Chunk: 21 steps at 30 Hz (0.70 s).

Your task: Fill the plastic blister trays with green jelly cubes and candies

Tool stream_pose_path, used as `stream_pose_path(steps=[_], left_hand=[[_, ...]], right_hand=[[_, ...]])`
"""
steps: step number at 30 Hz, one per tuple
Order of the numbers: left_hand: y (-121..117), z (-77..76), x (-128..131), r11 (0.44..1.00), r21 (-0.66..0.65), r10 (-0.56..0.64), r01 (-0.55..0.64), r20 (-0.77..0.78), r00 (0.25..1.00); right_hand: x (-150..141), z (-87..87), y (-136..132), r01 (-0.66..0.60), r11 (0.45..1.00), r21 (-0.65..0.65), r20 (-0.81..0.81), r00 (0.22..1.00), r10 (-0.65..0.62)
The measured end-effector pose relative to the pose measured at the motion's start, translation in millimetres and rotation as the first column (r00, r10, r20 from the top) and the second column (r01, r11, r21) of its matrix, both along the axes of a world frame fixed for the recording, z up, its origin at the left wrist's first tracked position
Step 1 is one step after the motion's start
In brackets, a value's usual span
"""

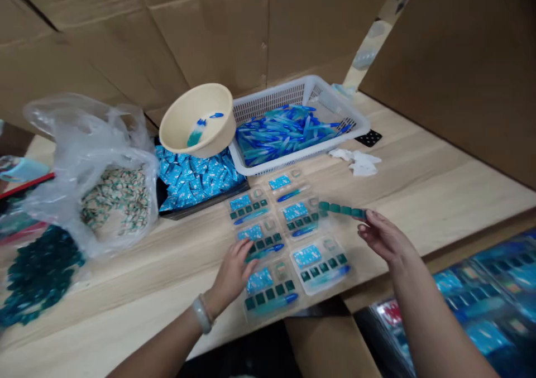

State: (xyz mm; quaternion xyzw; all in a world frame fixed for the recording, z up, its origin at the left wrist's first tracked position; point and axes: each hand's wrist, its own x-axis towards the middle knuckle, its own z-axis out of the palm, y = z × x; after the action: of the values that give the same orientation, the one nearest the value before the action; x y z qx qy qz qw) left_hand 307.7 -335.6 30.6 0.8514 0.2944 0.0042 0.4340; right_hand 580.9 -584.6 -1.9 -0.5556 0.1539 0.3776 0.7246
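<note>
Several clear plastic trays (318, 266) lie in two columns on the wooden table (439, 182), each filled with a blue packet, a row of dark green blocks and a blue pen-like piece. My left hand (234, 272) rests on the left column, fingers pressed down beside a blue piece. My right hand (379, 234) hovers right of the trays and pinches the end of a row of green blocks (341, 209), held level above the upper right tray.
A white basket (299, 96) of blue pieces stands at the back. A beige bowl (196, 118) leans over a dark tray of blue packets (192, 177). A clear bag (92, 166) and loose green blocks (37, 272) sit left. Cardboard walls surround the table.
</note>
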Motion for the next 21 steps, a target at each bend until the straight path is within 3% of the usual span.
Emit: stream_pose_path(steps=[2, 5, 8, 11, 15, 21], left_hand=[[-2, -8.9, 12, 0.992, 0.111, -0.065, 0.061, 0.034, 0.997], [4, -12.8, 67, 0.991, 0.134, -0.044, 0.027, 0.122, 0.992], [13, -18.8, 129, 0.996, 0.035, 0.074, -0.078, 0.097, 0.993], [21, -33.0, 173, 0.973, -0.01, 0.228, -0.229, -0.066, 0.972], [22, -46.8, 201, 0.953, 0.002, 0.298, -0.304, -0.196, 0.934], [16, -44.0, 214, 0.942, 0.086, 0.335, -0.324, -0.294, 0.895]], right_hand=[[17, -6.0, 8, -0.039, 0.999, -0.035, 0.034, 0.999, 0.04], [42, -11.6, 47, -0.168, 0.972, -0.162, 0.176, 0.965, 0.196], [60, -20.4, 103, -0.307, 0.856, -0.416, 0.346, 0.817, 0.462], [66, -35.5, 150, -0.295, 0.756, -0.584, 0.388, 0.716, 0.58], [63, -53.4, 175, -0.176, 0.657, -0.733, 0.423, 0.638, 0.643], [48, -59.2, 182, -0.094, 0.531, -0.842, 0.404, 0.542, 0.737]])
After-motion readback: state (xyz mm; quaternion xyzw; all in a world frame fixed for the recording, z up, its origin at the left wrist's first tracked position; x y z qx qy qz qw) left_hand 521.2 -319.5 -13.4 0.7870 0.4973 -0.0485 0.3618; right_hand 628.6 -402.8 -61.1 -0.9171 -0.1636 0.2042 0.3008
